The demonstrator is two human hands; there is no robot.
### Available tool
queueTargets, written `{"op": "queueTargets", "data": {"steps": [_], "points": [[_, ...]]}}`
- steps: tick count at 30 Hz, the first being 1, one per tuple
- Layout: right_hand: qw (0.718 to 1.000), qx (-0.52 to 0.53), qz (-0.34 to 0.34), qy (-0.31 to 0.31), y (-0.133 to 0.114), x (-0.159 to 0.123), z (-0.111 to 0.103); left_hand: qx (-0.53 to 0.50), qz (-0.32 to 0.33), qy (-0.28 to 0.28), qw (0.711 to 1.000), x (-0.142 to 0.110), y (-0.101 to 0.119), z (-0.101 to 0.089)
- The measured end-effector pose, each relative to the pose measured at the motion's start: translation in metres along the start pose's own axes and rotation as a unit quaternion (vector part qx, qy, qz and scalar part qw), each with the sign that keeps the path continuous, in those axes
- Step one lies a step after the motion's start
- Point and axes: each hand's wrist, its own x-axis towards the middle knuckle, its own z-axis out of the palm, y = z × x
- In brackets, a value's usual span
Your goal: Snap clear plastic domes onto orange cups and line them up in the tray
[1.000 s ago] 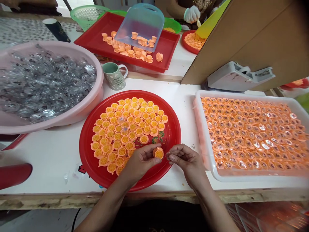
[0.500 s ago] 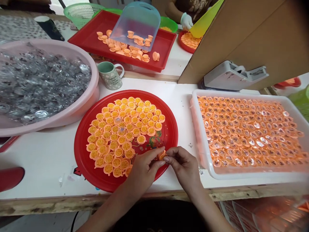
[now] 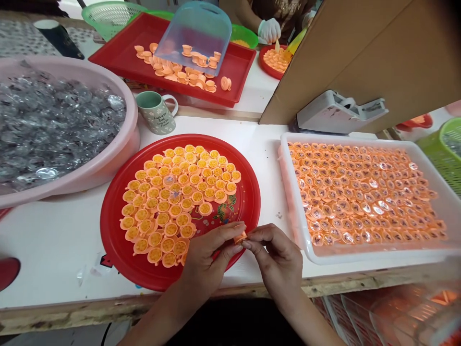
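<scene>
Between my two hands is a small orange toy teacup (image 3: 239, 237), partly covered by my fingers. My left hand (image 3: 209, 252) pinches it from the left, and my right hand (image 3: 279, 254) grips its rim side with thumb and forefinger. Both hands are over the lower right edge of a round red tray (image 3: 245, 206). Many more orange toy cups (image 3: 169, 202) with yellow bits inside stand packed on that tray. To the right, a white plastic tub (image 3: 355, 257) holds rows of similar cups with shiny, clear tops.
A pink basin (image 3: 131, 120) of clear, crinkly plastic pieces stands at left. Behind are a green mug (image 3: 155, 113), a red rectangular tray (image 3: 118, 57) with cups and a blue scoop (image 3: 196, 29), a tape dispenser (image 3: 334, 113) and a cardboard panel (image 3: 345, 53). A co-worker's gloved hand (image 3: 269, 31) is beyond.
The cup between my fingers has tilted, showing more of its side. My view has shifted slightly to the right. The co-worker's gloved hand now appears over their red tray.
</scene>
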Motion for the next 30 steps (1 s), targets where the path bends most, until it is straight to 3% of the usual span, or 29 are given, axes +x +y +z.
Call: {"op": "queueTargets", "data": {"steps": [8, 16, 23, 30], "points": [[0.991, -0.090, -0.099, -0.029, -0.0063, -0.0035, -0.0038, 0.000, -0.026, -0.022, 0.999, 0.0008, 0.0039, -0.0011], [0.997, -0.053, -0.048, -0.026, -0.0017, 0.0000, -0.0015, 0.000, -0.035, -0.030, 0.999, 0.0015, 0.0001, -0.0012], [0.990, -0.101, -0.090, -0.043, -0.0024, 0.0023, -0.0047, -0.076, -0.159, 0.002, 0.984, 0.0027, 0.0051, 0.0026], [0.994, -0.083, -0.048, -0.047, 0.0007, 0.0039, -0.0065, -0.099, -0.203, 0.012, 0.974, 0.0069, 0.0053, 0.0025]]}}
